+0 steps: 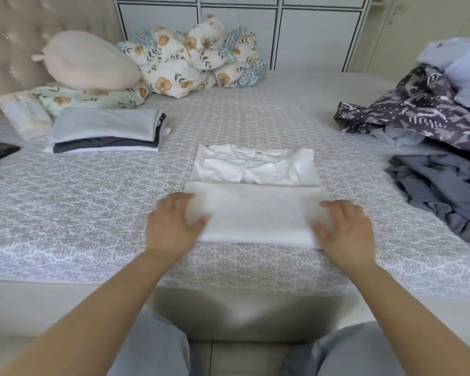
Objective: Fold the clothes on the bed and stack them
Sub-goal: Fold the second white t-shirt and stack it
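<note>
At the far left of the bed (92, 191), near the headboard, sits the stack of folded clothes (106, 131): a pale blue piece on top, a dark one under it, white at the bottom. Nearer the middle lies the white shirt (255, 191), partly folded, its near half doubled up over itself and the collar end showing at the far side. The left hand (174, 223) rests at the shirt's near left corner, fingers loosely spread with the thumb on the cloth; whether the fingers have slipped under the fold I cannot tell, since the edges are blurred. The right hand (342, 229) lies flat at the near right corner, fingers apart, pinching nothing that shows. On the far right, well apart from the shirt, waits the unfolded pile (432, 126) of patterned, light blue and grey garments.

The shirt looks light, soft and limp, likely to sag and lose its fold if lifted by one edge. It is best taken at both side edges of the doubled part, or supported from beneath, for the last fold.
</note>
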